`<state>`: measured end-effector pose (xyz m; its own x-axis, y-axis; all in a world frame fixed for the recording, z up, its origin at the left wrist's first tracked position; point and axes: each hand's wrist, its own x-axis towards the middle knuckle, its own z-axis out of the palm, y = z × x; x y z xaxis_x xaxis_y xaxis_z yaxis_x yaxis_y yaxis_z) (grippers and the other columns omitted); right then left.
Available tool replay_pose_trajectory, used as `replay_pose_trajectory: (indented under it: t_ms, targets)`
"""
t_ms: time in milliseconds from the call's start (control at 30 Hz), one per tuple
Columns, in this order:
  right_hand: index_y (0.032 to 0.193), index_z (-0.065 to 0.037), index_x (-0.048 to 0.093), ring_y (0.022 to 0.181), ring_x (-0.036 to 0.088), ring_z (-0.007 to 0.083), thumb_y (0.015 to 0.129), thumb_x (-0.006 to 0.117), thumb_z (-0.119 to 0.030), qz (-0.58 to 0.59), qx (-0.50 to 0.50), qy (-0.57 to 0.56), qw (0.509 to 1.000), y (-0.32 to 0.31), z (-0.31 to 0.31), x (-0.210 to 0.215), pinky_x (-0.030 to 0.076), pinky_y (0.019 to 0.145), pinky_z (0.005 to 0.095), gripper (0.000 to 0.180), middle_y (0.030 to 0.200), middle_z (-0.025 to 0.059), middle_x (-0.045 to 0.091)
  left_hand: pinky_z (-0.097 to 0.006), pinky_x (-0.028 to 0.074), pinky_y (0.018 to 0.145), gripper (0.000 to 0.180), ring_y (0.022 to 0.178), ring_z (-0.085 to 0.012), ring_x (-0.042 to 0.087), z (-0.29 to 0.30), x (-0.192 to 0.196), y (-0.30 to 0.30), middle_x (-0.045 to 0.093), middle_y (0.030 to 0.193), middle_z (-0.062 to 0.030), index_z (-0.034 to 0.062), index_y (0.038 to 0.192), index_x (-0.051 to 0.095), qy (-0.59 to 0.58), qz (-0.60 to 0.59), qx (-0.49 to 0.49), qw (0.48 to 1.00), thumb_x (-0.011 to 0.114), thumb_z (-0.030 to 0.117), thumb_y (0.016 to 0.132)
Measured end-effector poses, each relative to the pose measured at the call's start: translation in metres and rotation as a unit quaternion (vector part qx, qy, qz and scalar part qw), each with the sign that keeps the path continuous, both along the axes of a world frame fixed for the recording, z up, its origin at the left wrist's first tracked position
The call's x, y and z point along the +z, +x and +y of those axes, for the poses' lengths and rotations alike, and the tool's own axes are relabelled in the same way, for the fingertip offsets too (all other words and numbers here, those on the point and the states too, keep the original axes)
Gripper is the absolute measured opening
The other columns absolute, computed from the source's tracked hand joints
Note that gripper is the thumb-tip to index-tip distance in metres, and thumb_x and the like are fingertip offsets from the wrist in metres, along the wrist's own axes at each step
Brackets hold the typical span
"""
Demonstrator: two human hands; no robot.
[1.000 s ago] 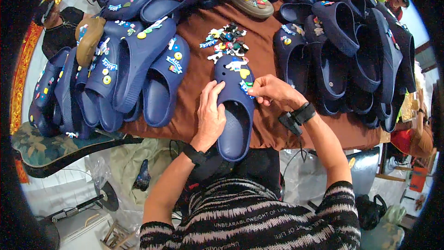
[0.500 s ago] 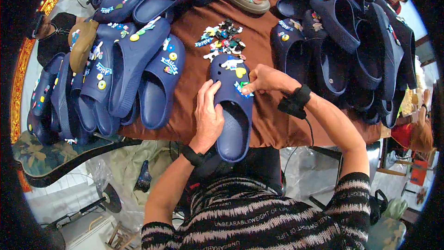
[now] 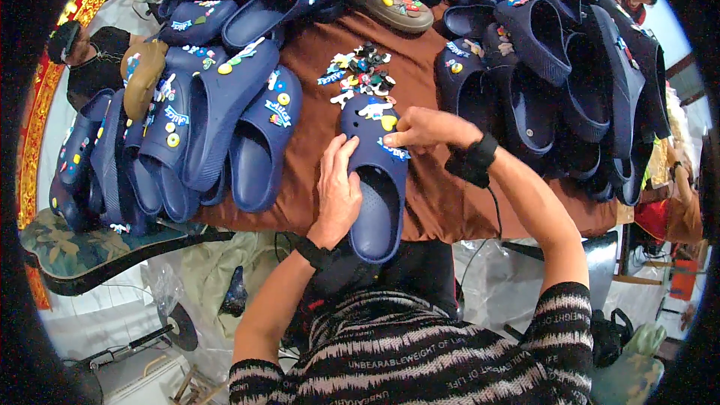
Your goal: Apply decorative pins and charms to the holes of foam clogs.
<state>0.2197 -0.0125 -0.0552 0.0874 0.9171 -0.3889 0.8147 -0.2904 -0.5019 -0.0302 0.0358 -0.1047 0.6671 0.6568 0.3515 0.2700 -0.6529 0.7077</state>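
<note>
A dark blue clog (image 3: 376, 214) lies toe away from me at the table's near edge, its heel jutting over. My left hand (image 3: 337, 196) holds its left side, fingers laid along the upper. With fingers curled, my right hand (image 3: 433, 129) presses its thumb onto a blue-and-white lettered charm (image 3: 397, 154), partly hidden by that thumb. A white figure charm (image 3: 375, 109) and a yellow heart charm (image 3: 388, 123) sit nearer the toe. Bare holes show on the clog's left side. Just beyond the toe is a heap of loose charms (image 3: 365, 67).
Decorated blue clogs (image 3: 262, 146) crowd the left side, with a brown clog (image 3: 142, 79) among them. More blue clogs (image 3: 532, 109) are piled at right, and an olive-brown clog (image 3: 394, 6) lies at the back. Brown cloth (image 3: 427, 206) covers the table. Other people are at both sides.
My right thumb has shifted slightly left and now covers the charm's green part. My left hand and the clog stay nearly in place. The whole view has shifted a little.
</note>
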Motion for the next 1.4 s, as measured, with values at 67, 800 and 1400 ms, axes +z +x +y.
replay_pose_trajectory:
  t_ms: [67,800,1400]
  targets:
    - [0.08,0.001,0.071,0.062,0.066,0.0192,0.085,0.07,-0.059,0.129,-0.059,-0.086,0.986,0.014,0.007,0.012,0.054,0.062,0.0358,0.06,0.063,0.006,0.063,-0.046,0.034,0.114,0.063,0.136,-0.0398,0.042,0.0,0.0,-0.002,0.044,0.144,-0.0206,0.0058,0.138,0.05,-0.004,-0.005,-0.002,1.0,0.052,-0.012,0.078]
    - [0.11,-0.004,0.069,0.071,0.06,0.0079,0.097,0.063,-0.024,0.397,-0.32,0.217,0.832,0.032,0.022,-0.05,0.051,0.066,0.0248,0.024,0.091,0.0004,0.069,-0.046,0.031,0.115,0.042,0.137,-0.0378,0.041,0.003,0.023,0.004,0.045,0.143,-0.0204,0.0058,0.134,0.056,0.019,-0.031,-0.11,0.993,0.06,0.021,0.095]
    - [0.101,0.002,0.068,0.077,0.062,0.0138,0.092,0.069,-0.013,0.218,-0.335,0.336,0.853,-0.084,-0.103,-0.042,0.05,0.069,0.0297,0.018,0.086,0.0078,0.068,-0.045,0.035,0.112,0.027,0.13,-0.0361,0.047,0.005,0.012,0.019,0.057,0.129,-0.0162,0.0053,0.113,0.069,0.013,-0.069,-0.087,0.994,0.053,0.024,0.102]
